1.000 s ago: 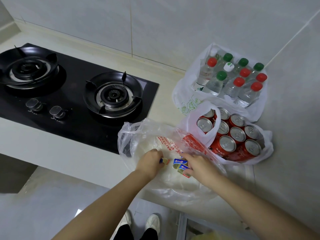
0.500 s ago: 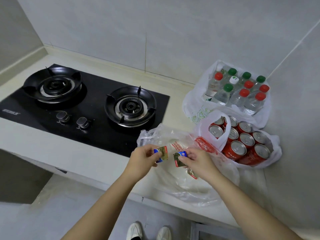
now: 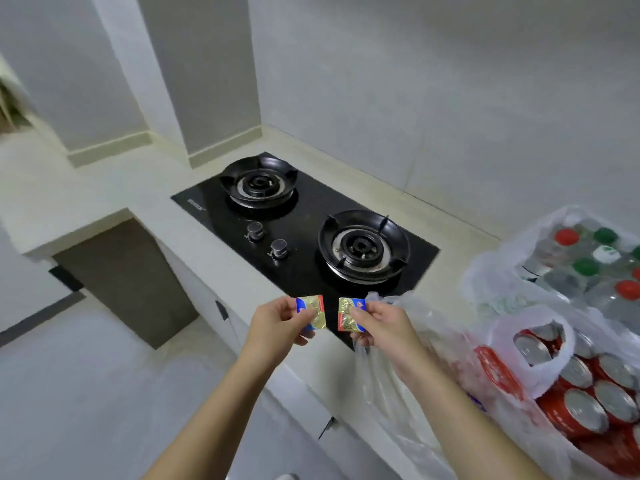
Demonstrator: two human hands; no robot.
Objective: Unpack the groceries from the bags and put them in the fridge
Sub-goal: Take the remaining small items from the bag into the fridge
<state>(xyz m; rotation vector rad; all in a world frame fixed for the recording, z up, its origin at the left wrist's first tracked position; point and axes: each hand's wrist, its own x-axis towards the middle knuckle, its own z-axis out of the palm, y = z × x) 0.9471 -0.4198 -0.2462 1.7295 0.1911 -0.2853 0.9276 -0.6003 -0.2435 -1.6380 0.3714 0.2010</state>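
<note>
Nothing legible; the stove's (image 3: 304,268) white mark (image 3: 196,212) is blurred; likewise print on left packet (image 3: 313,306), right packet (image 3: 347,321).

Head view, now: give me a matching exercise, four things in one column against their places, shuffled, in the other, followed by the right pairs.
Things
1. gold foil packets
2. red cans
3. capped bottles
4. stove knobs

Places
A. in the farther white bag
B. on the black hob, near its front edge
C. one pinched in each hand, left hand and right hand
D. in the nearer white bag, tops showing

Pairs: 1-C, 2-D, 3-A, 4-B
</note>
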